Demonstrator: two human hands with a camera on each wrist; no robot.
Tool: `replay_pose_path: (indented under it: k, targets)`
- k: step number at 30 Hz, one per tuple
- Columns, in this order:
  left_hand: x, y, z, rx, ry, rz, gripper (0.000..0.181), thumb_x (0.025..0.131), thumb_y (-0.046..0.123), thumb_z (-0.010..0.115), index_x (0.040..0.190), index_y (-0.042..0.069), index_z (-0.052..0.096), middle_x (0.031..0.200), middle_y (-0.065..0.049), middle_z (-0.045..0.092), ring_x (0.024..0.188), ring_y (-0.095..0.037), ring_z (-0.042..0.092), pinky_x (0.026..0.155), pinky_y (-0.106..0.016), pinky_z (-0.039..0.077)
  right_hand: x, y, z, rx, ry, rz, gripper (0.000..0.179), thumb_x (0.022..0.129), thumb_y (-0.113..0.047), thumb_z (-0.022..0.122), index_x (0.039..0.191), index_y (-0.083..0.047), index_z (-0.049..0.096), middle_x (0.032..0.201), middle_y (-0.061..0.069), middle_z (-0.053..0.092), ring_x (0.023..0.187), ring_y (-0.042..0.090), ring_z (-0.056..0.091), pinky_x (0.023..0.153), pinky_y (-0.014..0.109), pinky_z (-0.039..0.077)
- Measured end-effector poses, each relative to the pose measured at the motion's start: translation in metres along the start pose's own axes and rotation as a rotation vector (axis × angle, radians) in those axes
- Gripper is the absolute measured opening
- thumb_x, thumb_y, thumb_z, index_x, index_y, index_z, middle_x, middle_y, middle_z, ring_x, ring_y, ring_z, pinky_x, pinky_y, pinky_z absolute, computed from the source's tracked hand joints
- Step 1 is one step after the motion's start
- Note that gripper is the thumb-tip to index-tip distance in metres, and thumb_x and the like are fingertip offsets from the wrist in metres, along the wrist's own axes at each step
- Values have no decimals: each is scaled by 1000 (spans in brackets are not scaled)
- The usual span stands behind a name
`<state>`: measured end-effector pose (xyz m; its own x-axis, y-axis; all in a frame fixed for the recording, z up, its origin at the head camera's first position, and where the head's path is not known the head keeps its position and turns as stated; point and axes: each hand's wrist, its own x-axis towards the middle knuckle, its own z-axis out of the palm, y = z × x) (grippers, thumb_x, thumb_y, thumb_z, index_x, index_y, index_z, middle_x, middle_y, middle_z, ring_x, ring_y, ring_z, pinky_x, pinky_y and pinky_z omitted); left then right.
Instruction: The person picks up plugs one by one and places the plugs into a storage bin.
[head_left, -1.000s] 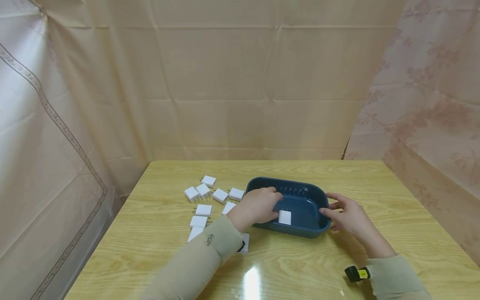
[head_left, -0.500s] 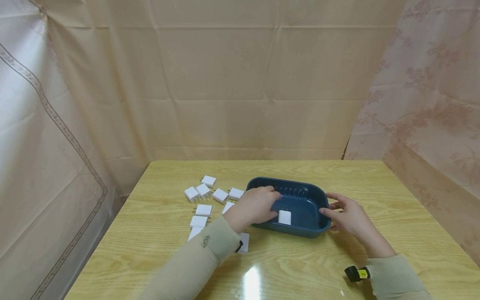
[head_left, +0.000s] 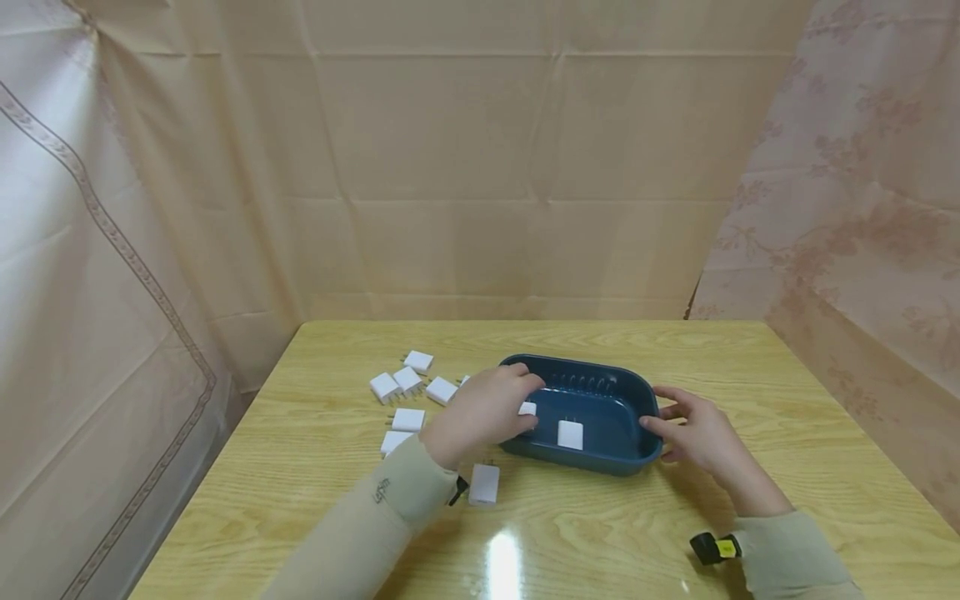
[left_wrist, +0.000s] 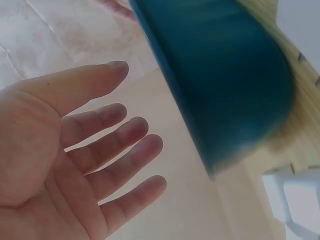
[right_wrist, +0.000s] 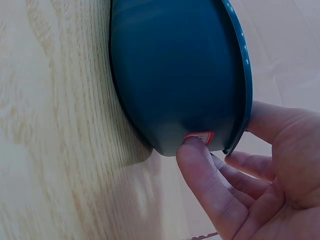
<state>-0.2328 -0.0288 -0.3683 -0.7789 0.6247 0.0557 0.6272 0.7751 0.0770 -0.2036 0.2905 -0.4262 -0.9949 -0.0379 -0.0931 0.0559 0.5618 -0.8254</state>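
Observation:
A dark blue tray (head_left: pixel 600 462) stands mid-table, its outer wall filling the left wrist view (left_wrist: pixel 225 75) and the right wrist view (right_wrist: pixel 175 75). One white charger (head_left: pixel 570 434) lies on its floor. A smaller white piece (head_left: pixel 527 408) shows just inside the left rim. My left hand (head_left: pixel 491 407) hovers over that rim, with straight fingers (left_wrist: pixel 125 145) that hold nothing. My right hand (head_left: pixel 686 429) holds the tray's right end, a fingertip (right_wrist: pixel 192 150) on the outer wall and the thumb over the rim.
Several white chargers (head_left: pixel 408 419) lie scattered on the wooden table (head_left: pixel 600 533) left of the tray, one (head_left: pixel 483 484) beside my left sleeve. Another (left_wrist: pixel 300 200) shows close to my left wrist. Beige cloth walls enclose the table. A black and yellow device (head_left: pixel 716 547) sits at my right wrist.
My left hand has drawn back leftward out of the tray, leaving the charger on its floor and uncovering the one by my sleeve. The right hand has stayed put.

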Motion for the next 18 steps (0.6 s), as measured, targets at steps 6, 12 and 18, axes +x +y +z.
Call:
replay_pose_path:
  k: [6, 12, 18]
  targets:
    - [-10, -10, -5, -44, 2, -39, 50, 94, 36, 74, 138, 16, 63, 135, -4, 61, 118, -19, 61, 98, -37, 52, 0, 0, 1, -5, 1, 1, 73, 97, -26, 72, 154, 2, 35, 125, 35, 57, 77, 25, 72, 63, 40, 62]
    - [-20, -21, -8, -95, 4, -91, 50, 95, 36, 74, 139, 15, 63, 139, -7, 59, 122, -24, 60, 101, -42, 50, 0, 0, 1, -2, 3, 6, 71, 97, -25, 72, 154, 0, 37, 127, 35, 57, 77, 25, 72, 63, 40, 62]
    - [-27, -33, -7, -114, 28, -113, 50, 93, 35, 76, 137, 15, 64, 137, -7, 61, 118, -25, 62, 98, -43, 52, -1, 1, 0, -6, 8, -3, 73, 97, -28, 73, 154, 0, 36, 126, 36, 57, 75, 24, 72, 61, 40, 61]
